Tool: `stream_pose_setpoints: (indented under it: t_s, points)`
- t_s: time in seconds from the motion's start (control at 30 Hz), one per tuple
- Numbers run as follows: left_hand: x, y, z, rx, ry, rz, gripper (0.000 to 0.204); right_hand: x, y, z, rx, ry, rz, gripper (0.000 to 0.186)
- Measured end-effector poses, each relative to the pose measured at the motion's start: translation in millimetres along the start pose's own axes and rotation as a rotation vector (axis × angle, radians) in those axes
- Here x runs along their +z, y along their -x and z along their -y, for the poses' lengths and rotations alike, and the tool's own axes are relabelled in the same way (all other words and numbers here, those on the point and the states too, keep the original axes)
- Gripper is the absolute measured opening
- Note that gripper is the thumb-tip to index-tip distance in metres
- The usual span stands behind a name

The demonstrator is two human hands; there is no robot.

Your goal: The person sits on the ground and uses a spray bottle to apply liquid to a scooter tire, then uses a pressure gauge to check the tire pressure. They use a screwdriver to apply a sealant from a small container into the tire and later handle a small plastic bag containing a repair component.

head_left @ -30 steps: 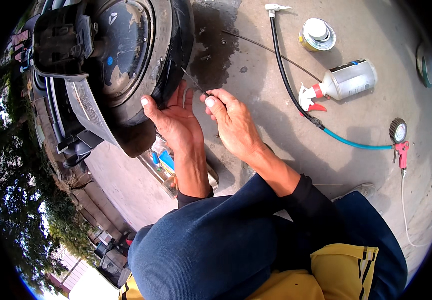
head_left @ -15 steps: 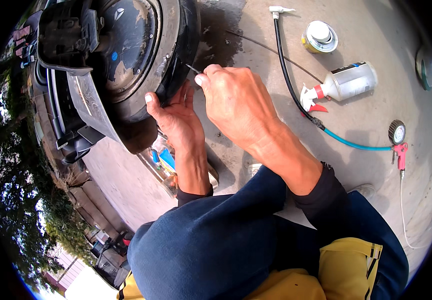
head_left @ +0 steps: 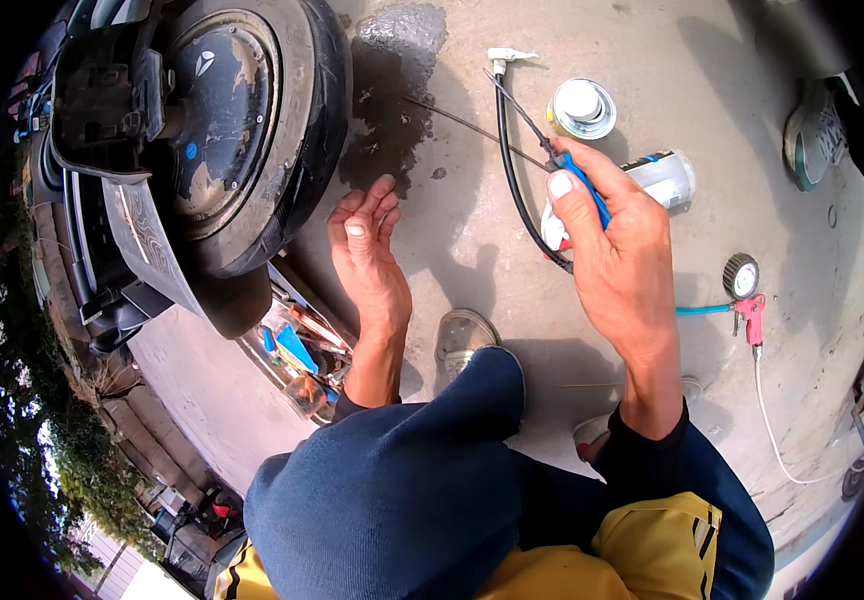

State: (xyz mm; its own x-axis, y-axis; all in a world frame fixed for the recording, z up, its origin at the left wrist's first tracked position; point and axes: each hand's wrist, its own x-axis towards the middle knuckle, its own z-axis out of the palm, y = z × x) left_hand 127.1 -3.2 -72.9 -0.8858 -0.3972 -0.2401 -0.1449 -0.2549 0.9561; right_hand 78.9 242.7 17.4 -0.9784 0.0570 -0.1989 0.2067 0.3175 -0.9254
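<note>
My right hand (head_left: 612, 250) grips a blue-handled tool (head_left: 585, 185) with a thin metal shaft, raised over the black hose (head_left: 505, 145) and partly covering a white spray bottle (head_left: 665, 180). My left hand (head_left: 367, 260), palm up with fingers loosely curled and apart, holds nothing; it is beside and below the black tyre (head_left: 307, 190) of a scooter wheel with a scuffed dark hub (head_left: 220, 120). A long thin rod (head_left: 447, 120) lies on the ground behind the hands. The wheel's curved fender (head_left: 152, 235) hangs at its lower left.
A can (head_left: 584, 112), a gauge (head_left: 740, 276) on a pink air gun (head_left: 750, 322) and a thin pale hose lie on the concrete. A toolbox (head_left: 292, 345) is below the wheel. Another person's shoe (head_left: 814, 140) is at upper right, greenery (head_left: 22, 400) at left.
My right hand has pulled the tool away from the tyre and moved rightward. My left hand has let go of the tyre. The other person's shoe shows more fully at the right.
</note>
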Motion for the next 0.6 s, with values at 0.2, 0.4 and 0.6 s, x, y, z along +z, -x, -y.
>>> stream_pose_setpoints:
  t_s: [0.2,0.4,0.6]
  points:
    - [97,-17,-12,0.524,-0.821,0.478,0.073,-52,-10,-8,-0.056,0.017,-0.347,0.023]
    - [160,-55,0,0.863,-0.982,0.649,0.073,-68,-7,-7,-0.115,0.151,-0.359,0.017]
    - [159,-63,3,0.792,-0.838,0.579,0.047,-71,-20,2,-0.048,0.32,-0.242,0.019]
